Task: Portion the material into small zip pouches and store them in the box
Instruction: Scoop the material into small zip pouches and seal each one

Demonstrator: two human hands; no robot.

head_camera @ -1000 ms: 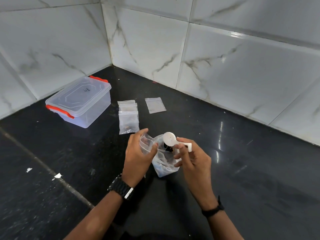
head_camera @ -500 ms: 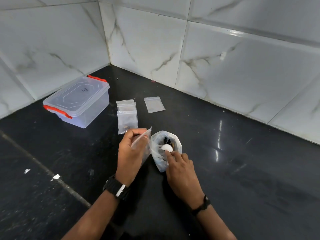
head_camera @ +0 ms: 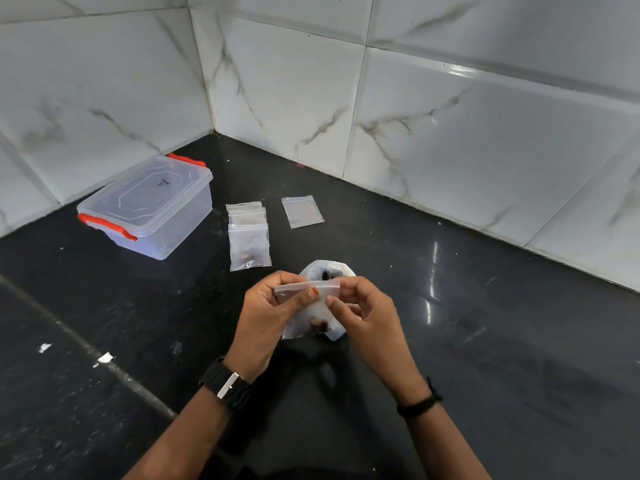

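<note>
I hold a small clear zip pouch (head_camera: 308, 313) with dark material at its bottom, above the black counter. My left hand (head_camera: 268, 317) pinches the left end of its zip strip. My right hand (head_camera: 367, 313) pinches the right end. Behind the pouch stands the larger open bag of material (head_camera: 325, 268), mostly hidden by my hands. A stack of filled pouches (head_camera: 248, 237) lies further back. One flat empty pouch (head_camera: 302, 212) lies to their right. The clear box (head_camera: 149, 206) with orange clips stands closed at the back left.
White marble-look tile walls (head_camera: 450, 133) meet in a corner behind the black counter (head_camera: 485, 341). A seam (head_camera: 86, 348) runs diagonally across the counter at left, with small white scraps (head_camera: 104, 358) beside it.
My right hand left the scoop in the large bag and came up to the pouch. Both hands now hold the pouch's top, which has turned flat towards me.
</note>
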